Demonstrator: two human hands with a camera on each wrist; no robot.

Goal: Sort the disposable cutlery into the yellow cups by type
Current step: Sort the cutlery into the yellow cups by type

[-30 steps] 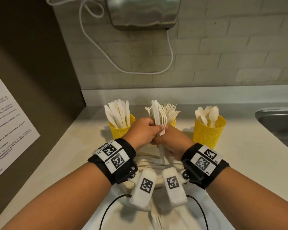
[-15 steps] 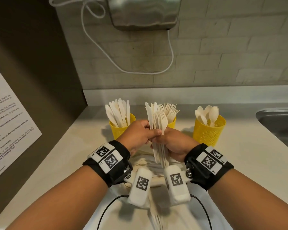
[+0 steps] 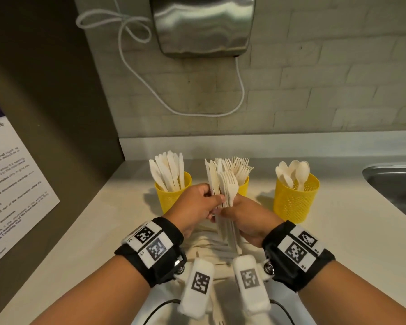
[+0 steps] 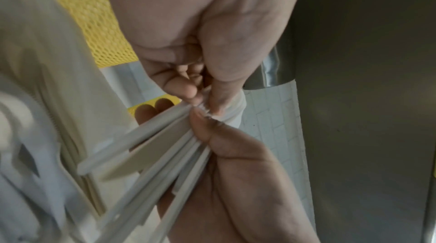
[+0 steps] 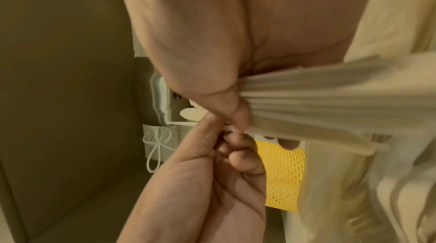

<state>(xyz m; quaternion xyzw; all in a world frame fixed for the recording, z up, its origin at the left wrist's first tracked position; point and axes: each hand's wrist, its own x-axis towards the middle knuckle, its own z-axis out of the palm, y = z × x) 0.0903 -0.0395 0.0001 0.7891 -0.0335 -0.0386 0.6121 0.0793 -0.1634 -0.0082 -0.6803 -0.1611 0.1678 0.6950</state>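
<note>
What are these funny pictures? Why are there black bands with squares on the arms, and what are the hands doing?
A person wears three cameras: one on the head and one on each wrist band. The big picture looks down from the head. The two close-up pictures look along each hand.

On the counter stand three yellow cups: the left cup holds knives, the middle cup forks, the right cup spoons.

The right hand holds a bundle of mixed cutlery upright. The left hand pinches into that bundle, probably to pick out one piece. More cutlery lies on a cloth bag under the hands. A shiny metal box hangs on the wall.
</note>
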